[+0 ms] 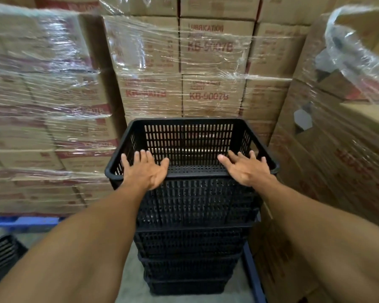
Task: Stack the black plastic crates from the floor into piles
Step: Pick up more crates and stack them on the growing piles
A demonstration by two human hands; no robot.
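Observation:
A tall pile of nested black slotted plastic crates stands on the floor straight ahead. The top crate sits open and empty, its rim at about chest height. My left hand hovers at the near rim on the left, fingers spread, holding nothing. Over the near rim on the right, my right hand is spread flat and holds nothing. Whether the palms touch the rim I cannot tell. Another black crate shows partly at the lower left edge.
Shrink-wrapped stacks of cardboard boxes wall in the pile behind, on the left and on the right. A blue pallet lies under the left stack. A strip of grey floor runs beside the pile.

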